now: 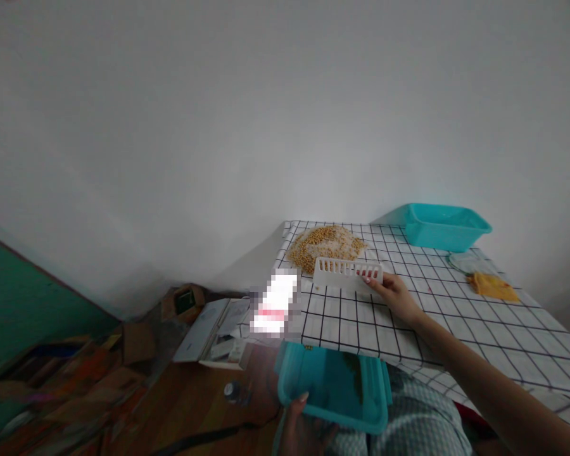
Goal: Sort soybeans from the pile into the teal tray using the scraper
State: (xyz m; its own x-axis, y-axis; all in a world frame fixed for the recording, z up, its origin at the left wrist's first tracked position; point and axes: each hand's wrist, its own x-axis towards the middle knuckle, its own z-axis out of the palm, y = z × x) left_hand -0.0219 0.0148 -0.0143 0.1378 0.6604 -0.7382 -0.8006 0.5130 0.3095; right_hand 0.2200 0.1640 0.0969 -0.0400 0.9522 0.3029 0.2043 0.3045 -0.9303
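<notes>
My right hand (pixel 393 294) grips the right end of a white slotted plastic strip (pixel 337 280), which stands on its long edge on the table. Just behind the strip lies a heap of yellow beans (pixel 308 250) mixed with small white grains. Below the table's front edge, my left hand (pixel 301 430) holds a teal plastic container (pixel 332 424) by its near rim, thumb over the edge. A few beans show near the container's far rim. A dark patch inside the container is too unclear to name. The fingers under the container are mostly hidden.
A checked cloth covers the table (pixel 437 316). A teal basin (pixel 449 228) stands at the back right, near a clear lid-like piece (pixel 468 261) and an orange cloth (pixel 494 287). A blurred-out bright screen (pixel 275 301) sits at the left edge. An open box (pixel 225 335) stands lower left.
</notes>
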